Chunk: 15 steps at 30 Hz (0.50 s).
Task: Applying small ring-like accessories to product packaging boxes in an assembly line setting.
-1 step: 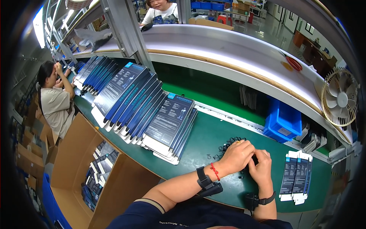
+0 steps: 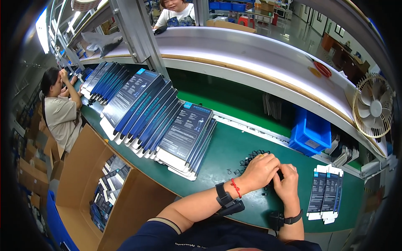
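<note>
My left hand and my right hand meet fingertip to fingertip above the green tabletop. The fingers of both are closed in a pinch, and whatever lies between them is hidden. Small black rings lie in a loose heap just beyond and beside my left hand; a few bits show below my hands. Right of my right hand lie flat dark-blue and white cartons, overlapping. A long leaning row of similar cartons stands to the left of my hands.
An open cardboard box with more cartons inside stands at lower left. A blue bin sits below the raised shelf, which carries red-handled scissors and a fan. One person sits far left, another beyond the shelf.
</note>
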Available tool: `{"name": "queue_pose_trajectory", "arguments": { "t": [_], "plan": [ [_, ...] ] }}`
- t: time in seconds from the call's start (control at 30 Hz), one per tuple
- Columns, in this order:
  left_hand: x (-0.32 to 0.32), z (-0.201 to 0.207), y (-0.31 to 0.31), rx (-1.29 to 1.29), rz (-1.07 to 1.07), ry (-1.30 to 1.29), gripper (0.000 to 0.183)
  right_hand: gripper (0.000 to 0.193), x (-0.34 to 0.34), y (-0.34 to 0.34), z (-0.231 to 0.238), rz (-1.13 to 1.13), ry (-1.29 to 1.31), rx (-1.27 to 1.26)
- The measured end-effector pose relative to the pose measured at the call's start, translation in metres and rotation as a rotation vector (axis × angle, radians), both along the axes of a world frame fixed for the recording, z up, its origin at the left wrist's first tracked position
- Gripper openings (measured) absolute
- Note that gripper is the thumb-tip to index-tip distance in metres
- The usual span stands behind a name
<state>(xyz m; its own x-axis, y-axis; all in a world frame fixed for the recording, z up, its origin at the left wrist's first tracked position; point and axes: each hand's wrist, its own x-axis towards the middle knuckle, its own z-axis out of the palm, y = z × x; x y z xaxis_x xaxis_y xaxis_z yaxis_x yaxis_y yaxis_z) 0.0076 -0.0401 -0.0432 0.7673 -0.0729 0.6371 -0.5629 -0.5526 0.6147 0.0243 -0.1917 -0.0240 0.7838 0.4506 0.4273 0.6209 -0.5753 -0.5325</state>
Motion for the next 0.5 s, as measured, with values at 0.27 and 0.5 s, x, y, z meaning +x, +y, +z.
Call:
{"name": "queue_pose_trajectory", "arguments": {
  "t": [0.27, 0.5],
  "plan": [
    [-0.0022, 0.0045, -0.0002, -0.047, -0.046, 0.065, 0.008, 0.006, 0.0008, -0.0022, -0.0025, -0.040, -0.041, 0.023],
    [-0.0012, 0.0054, 0.0009, -0.027, -0.083, -0.032, 0.018, 0.004, 0.0000, 0.0011, 0.0010, -0.086, -0.019, 0.073]
  ]
}}
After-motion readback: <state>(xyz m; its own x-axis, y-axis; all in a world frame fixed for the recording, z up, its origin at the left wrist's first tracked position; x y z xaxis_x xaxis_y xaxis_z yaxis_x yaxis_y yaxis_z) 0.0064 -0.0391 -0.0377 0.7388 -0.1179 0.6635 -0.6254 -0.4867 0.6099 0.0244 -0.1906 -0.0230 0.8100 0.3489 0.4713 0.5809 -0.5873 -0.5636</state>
